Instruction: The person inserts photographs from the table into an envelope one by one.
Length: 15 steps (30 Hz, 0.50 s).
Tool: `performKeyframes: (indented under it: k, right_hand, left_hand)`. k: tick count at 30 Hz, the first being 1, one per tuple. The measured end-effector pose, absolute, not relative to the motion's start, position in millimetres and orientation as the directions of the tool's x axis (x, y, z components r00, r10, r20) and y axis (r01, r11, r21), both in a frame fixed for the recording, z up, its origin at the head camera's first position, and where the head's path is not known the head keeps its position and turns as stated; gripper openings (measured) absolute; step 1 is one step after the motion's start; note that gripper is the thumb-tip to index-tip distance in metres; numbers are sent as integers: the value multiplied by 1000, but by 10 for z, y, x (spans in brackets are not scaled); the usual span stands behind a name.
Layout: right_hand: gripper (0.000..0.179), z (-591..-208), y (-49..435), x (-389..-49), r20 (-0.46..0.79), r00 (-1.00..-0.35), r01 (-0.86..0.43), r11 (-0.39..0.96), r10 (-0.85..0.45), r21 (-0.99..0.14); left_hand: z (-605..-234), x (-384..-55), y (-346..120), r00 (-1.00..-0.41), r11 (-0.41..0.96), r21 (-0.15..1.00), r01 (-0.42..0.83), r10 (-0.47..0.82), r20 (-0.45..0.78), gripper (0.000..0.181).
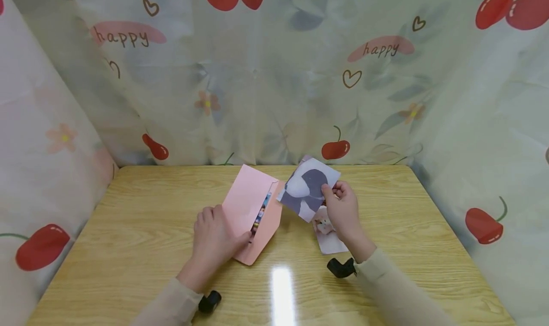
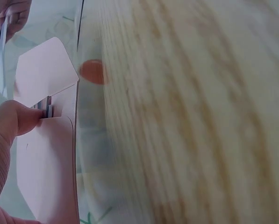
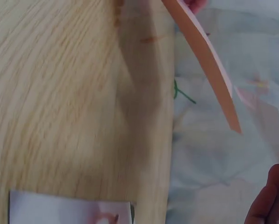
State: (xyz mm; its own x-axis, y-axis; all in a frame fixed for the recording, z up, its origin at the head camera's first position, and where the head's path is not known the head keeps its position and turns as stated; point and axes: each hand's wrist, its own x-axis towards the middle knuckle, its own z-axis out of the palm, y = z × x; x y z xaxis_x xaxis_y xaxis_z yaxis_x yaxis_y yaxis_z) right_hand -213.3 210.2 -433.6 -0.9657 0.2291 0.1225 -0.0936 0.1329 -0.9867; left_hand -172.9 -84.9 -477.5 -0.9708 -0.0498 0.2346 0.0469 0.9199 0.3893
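My left hand (image 1: pixel 214 238) grips a pink envelope (image 1: pixel 246 188), tilted with its flap folded back toward the right. Colourful printed cards (image 1: pixel 262 211) show in the envelope's opening. In the left wrist view, the thumb (image 2: pixel 25 116) presses at that opening, against the card edges. To the right, my right hand (image 1: pixel 346 214) pinches a grey-and-white picture card (image 1: pixel 306 188) by its right edge, raised close beside the flap. A pale sliver behind its top corner may be another card. Below the right hand lies a card with a small animal picture (image 1: pixel 330 240), partly covered by that hand.
Everything is over a wood-grain table (image 1: pixel 150 230). A curtain printed with cherries and "happy" (image 1: pixel 257 87) hangs along the back and both sides. Black camera mounts (image 1: pixel 210 301) sit at the sleeve cuffs. A bright light reflection lies at the table's front.
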Motion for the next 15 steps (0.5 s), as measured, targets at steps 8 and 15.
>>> performKeyframes:
  k: [8,15]
  right_hand:
    - [23,-4427,1868,-2105,103,-975,-71,164,198,-984]
    - [20,-4474,1739,-2101,99,-975,-62,182,200,-981]
  left_hand:
    - [-4755,-1718,-836,-977,926,375,40,-42,207,101]
    - [-4751,-1723,-836,-977,930,364,47,-34,211,101]
